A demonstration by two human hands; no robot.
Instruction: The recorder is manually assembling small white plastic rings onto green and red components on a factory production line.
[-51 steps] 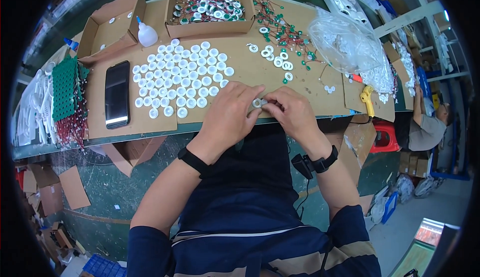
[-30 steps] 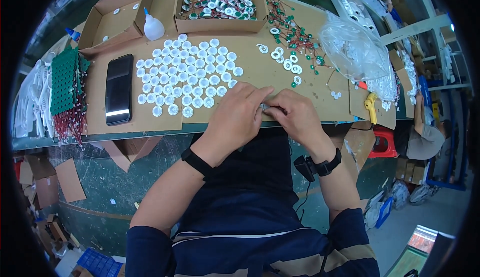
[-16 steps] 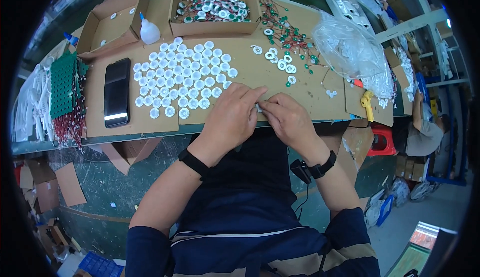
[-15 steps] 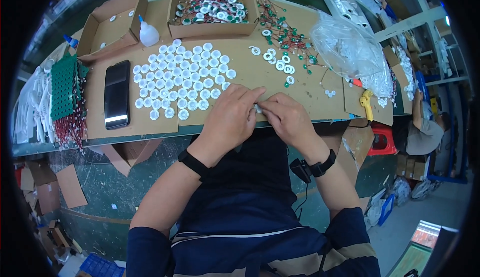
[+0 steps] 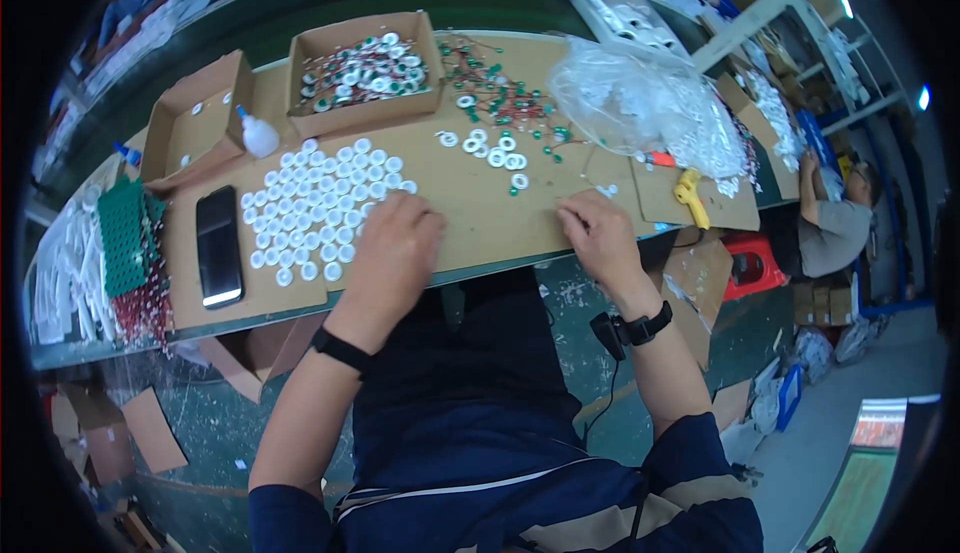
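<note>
The left hand (image 5: 395,253) is loosely curled, its fingers blurred, and I cannot tell whether it holds anything. The right hand (image 5: 603,238), well apart from it, has thumb and forefinger drawn together; whether something small is between them cannot be made out. A few small white pieces (image 5: 608,191) lie just beyond the right hand.

The white caps (image 5: 318,198) spread from just beside the left hand out to its left. Ahead of the gap between the hands lie loose white rings (image 5: 497,151), and beyond them green pieces with red wires (image 5: 515,103). Farther out, ahead of the left hand, a cardboard box (image 5: 365,110) is heaped with white-and-green discs (image 5: 375,73) and red wires. These look already joined, so much seems done; the many caps, few rings and scattered wired pieces suggest plenty is left.
</note>
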